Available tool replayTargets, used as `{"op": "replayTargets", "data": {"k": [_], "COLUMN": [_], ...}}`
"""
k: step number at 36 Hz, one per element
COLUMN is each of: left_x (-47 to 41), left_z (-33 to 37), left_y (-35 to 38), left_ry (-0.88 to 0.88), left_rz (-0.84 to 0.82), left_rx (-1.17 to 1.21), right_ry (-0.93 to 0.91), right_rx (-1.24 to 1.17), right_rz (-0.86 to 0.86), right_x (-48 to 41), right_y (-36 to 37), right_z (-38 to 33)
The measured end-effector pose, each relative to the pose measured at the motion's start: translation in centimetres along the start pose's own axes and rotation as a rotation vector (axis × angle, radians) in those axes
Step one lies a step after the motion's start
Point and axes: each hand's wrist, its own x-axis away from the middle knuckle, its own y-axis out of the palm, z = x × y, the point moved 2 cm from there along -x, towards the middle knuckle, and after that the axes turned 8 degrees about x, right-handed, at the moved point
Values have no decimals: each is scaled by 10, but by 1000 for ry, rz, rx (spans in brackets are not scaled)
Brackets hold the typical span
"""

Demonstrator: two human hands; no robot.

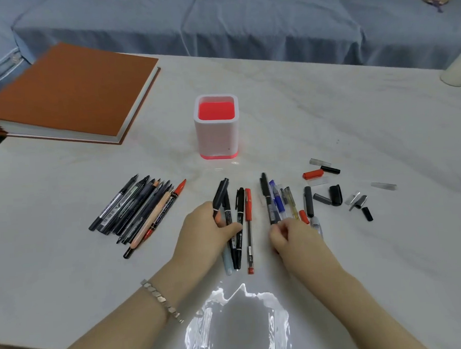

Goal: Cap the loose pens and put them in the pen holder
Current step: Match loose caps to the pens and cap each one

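The left hand [204,229] grips a black pen [221,193]; the right hand [294,237] curls at a pen bunch [276,201], grip unclear. Pen lettering is too blurred to read.

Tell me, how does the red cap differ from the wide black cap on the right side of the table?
The red cap is slimmer and lies crosswise; the wide black cap is bulkier and points away from the person. Both lie loose on the table, fitted on no pen.
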Motion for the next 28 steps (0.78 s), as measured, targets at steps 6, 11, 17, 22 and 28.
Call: {"op": "replayTargets", "data": {"k": [6, 11, 17, 22, 28], "left_x": [7, 20, 32, 9, 6], "left_z": [19, 34, 39, 31, 36], "left_y": [0, -3, 5, -25, -36], "left_ry": [81, -84, -198, -216, -361], "left_rz": [35, -48, 10, 341, 270], "left_rx": [-78, 607, 1041, 1247, 1488], "right_ry": [-12, -97, -226, -223, -223], "right_rx": [-409, -625, -306, -54, -292], "right_rz": [-92, -185, -3, 165, 190], "right_x": [14, 23, 32, 40, 46], "right_y": [-12, -22, -21, -26, -29], "right_z": [5, -3, -18, 1, 7]}}
